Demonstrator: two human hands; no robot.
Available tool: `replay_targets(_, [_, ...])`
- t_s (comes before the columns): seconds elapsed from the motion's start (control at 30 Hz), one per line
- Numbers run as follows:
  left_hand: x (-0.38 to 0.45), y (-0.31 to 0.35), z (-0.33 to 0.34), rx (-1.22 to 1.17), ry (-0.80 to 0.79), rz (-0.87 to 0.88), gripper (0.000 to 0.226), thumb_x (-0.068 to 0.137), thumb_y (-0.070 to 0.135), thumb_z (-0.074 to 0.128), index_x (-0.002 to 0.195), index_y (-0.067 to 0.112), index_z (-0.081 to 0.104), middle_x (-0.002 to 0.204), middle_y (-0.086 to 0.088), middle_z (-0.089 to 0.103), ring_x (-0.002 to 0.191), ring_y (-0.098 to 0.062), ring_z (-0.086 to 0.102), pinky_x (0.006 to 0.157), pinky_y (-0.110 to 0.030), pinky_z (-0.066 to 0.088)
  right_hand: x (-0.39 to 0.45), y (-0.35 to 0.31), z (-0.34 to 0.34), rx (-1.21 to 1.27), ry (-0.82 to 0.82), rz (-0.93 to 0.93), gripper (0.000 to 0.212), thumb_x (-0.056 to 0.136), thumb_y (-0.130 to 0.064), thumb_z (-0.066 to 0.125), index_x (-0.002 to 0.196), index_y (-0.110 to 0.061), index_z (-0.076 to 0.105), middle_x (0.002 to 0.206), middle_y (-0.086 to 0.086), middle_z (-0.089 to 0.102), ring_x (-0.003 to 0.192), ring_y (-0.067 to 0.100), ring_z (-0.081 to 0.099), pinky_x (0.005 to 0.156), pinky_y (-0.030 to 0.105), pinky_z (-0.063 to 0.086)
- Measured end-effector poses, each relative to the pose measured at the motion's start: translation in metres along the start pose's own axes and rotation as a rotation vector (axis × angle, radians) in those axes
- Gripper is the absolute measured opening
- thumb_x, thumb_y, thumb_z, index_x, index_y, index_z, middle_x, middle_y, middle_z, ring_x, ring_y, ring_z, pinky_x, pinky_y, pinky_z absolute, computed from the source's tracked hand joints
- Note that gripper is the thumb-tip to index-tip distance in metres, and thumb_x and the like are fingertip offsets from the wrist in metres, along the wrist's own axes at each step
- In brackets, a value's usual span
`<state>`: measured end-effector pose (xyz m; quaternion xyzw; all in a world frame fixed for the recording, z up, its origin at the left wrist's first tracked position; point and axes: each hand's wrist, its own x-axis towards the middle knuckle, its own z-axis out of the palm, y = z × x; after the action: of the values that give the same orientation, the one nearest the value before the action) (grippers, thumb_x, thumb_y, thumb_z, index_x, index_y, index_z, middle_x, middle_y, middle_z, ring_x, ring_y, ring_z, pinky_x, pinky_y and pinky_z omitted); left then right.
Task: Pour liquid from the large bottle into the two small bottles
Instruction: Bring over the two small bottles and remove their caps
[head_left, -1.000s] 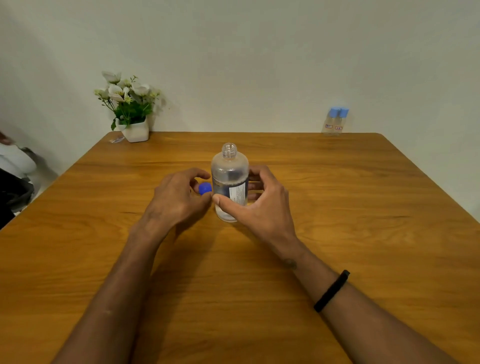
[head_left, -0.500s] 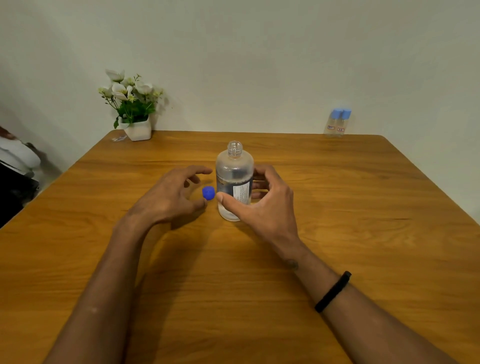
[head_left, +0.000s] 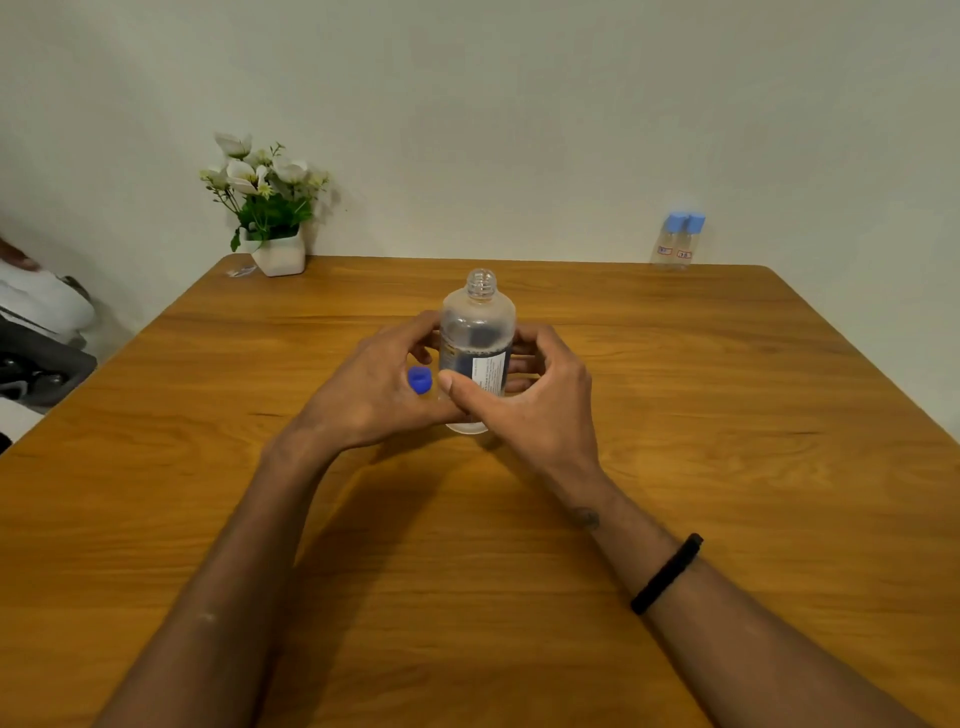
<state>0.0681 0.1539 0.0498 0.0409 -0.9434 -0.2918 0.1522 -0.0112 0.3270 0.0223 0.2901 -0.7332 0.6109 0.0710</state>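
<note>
The large clear bottle (head_left: 478, 332) stands uncapped on the wooden table (head_left: 727, 415), with liquid in it and a dark label on its front. My right hand (head_left: 540, 400) grips it from the right, thumb across the label. My left hand (head_left: 374, 389) curls against its left side, fingers touching the bottle. The blue cap (head_left: 420, 379) shows in the gap between my left thumb and fingers; whether it rests on the table is unclear. Two small bottles (head_left: 678, 241) with light blue caps stand side by side at the far right edge by the wall.
A white pot of white flowers (head_left: 270, 228) sits at the table's far left corner, with a small scrap beside it. Off the table at the left are dark and white objects (head_left: 41, 332). A black band is on my right wrist.
My left hand, which had drawn back from the cap on the table, has moved right again and closed in around the cap and the bottle's left side. The right hand kept its hold.
</note>
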Motion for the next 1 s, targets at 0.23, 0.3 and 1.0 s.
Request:
replay_targets(0.23, [0.000, 0.001, 0.006, -0.037, 0.088, 0.001, 0.081, 0.076, 0.048, 0.088, 0.145, 0.034, 0.048, 0.105, 0.027, 0.058, 0.093, 0.005, 0.060, 0.069, -0.011, 0.042, 0.000, -0.002, -0.002, 0.052, -0.012, 0.028, 0.070, 0.071, -0.047, 0.096, 0.128, -0.021, 0.065, 0.115, -0.011, 0.073, 0.102, 0.004, 0.071, 0.079, 0.024, 0.063])
replay_targets(0.3, [0.000, 0.001, 0.005, -0.039, 0.103, 0.003, 0.083, 0.072, 0.055, 0.086, 0.144, 0.034, 0.049, 0.104, 0.027, 0.060, 0.092, 0.007, 0.060, 0.065, -0.008, 0.044, 0.000, -0.002, -0.001, 0.082, -0.038, 0.038, 0.070, 0.072, -0.047, 0.096, 0.130, -0.022, 0.065, 0.116, -0.011, 0.073, 0.105, 0.005, 0.072, 0.082, 0.028, 0.064])
replay_targets(1.0, [-0.031, -0.013, -0.010, -0.103, 0.254, -0.111, 0.089, 0.058, 0.074, 0.075, 0.135, 0.037, 0.051, 0.112, 0.017, 0.060, 0.096, -0.001, 0.056, 0.075, -0.022, 0.046, 0.003, 0.001, -0.004, 0.147, -0.074, 0.076, 0.057, 0.089, -0.057, 0.076, 0.131, -0.019, 0.068, 0.115, -0.010, 0.072, 0.101, -0.004, 0.068, 0.080, 0.016, 0.058])
